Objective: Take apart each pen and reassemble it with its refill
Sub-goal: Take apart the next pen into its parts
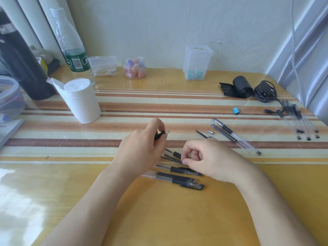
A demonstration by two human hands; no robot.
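My left hand (142, 148) holds a pen barrel (161, 134) with a black grip, its clear front end poking out past my fingers. My right hand (205, 157) rests on the table with thumb and finger pinched on a thin black refill (170, 159). Under and between my hands lies a cluster of clear pens with black grips (179, 180) and loose refills. To the right lie another pen (236, 135) beside a refill, a silver tip cone (210, 132) and a short pen piece (201, 134).
Several clear pen barrels (298, 121) lie at the far right. A blue binder clip (235, 110), black roll (242, 87), coiled cable (265, 92), tissue roll (81, 102), water bottle (72, 48) and plastic containers (197, 63) stand along the back.
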